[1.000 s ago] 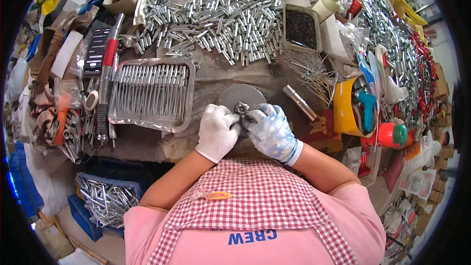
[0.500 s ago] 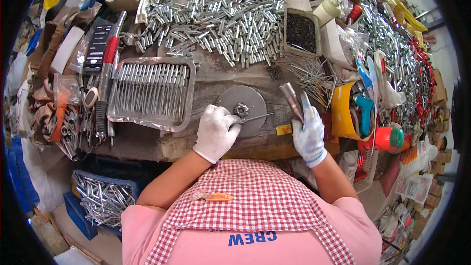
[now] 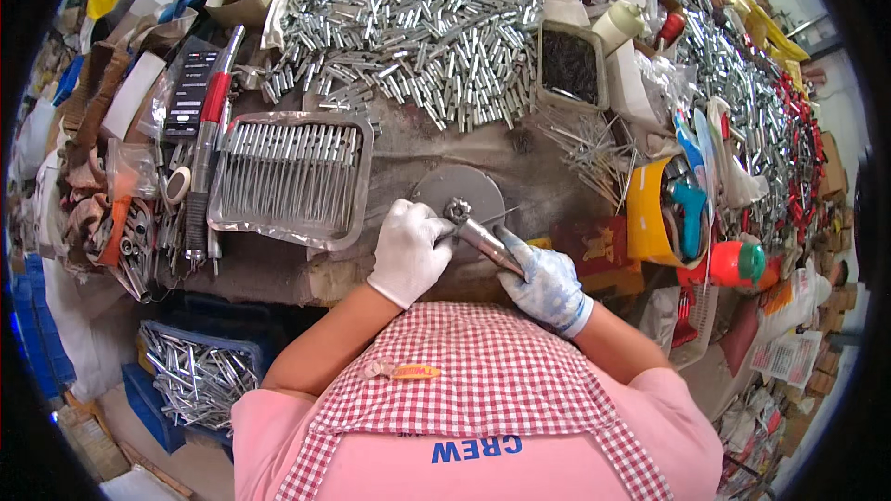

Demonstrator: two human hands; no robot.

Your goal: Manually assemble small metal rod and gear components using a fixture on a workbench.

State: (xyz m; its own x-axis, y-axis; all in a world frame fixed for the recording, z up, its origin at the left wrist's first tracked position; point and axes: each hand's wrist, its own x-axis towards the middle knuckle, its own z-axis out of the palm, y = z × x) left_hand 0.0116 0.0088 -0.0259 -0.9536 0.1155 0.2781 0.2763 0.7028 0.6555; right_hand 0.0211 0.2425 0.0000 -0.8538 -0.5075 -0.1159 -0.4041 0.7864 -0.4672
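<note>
At the centre of the frame, the left hand [image 3: 409,251], in a white glove, is curling its fingers around a small star-shaped metal part [image 3: 457,212] sitting on the near edge of a round grey disc [image 3: 461,190]. The glove is covering the fingertips, so how much of the part they are pinching is hard to tell. The right hand [image 3: 546,284], in a speckled glove, is gripping a short metal rod [image 3: 485,239] that is slanting up and left, its tip meeting the part. The rod's lower end is disappearing under the glove.

Left of the disc, a metal tray [image 3: 290,178] is holding a row of long pins lying side by side. Across the upper middle, a heap of short metal tubes [image 3: 418,19] is covering the worktop [image 3: 548,176], with a small box of dark bits [image 3: 569,65] just right of it; what the bits are is too small to make out. At the right, a yellow tub [image 3: 647,213] is holding a teal tool, and the curved rim is smearing everything beyond it. At the lower left, a blue crate [image 3: 200,376] of more metal pieces is partly hiding beneath the worktop's edge.
</note>
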